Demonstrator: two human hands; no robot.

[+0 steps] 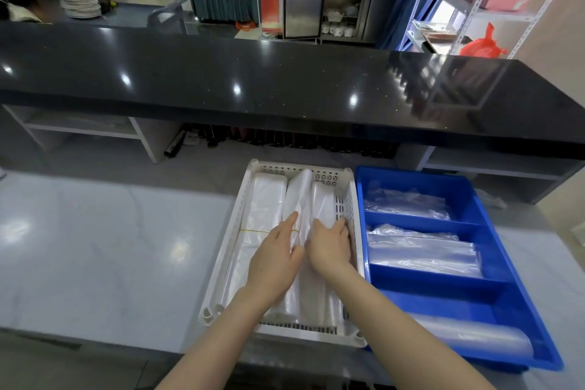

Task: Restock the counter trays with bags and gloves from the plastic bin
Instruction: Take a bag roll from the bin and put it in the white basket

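Note:
A white perforated tray [232, 231] sits on the pale counter and holds three long stacks of clear plastic bags. The left stack [262, 203] has a yellow rubber band around it. My left hand [275, 258] lies flat on the middle stack [299, 191], fingers stretched forward. My right hand [330, 242] presses on the right stack [323, 199] close to the tray's right wall, fingers slightly bent. Beside it on the right, a blue three-compartment tray [421, 176] holds clear bags or gloves in each section.
A raised black glossy counter [253, 79] runs across behind the trays, with open shelves beneath. A person's head shows at the far left beyond it, near stacked plates [80, 3]. Metal racks [468, 9] with red bags stand at the back right.

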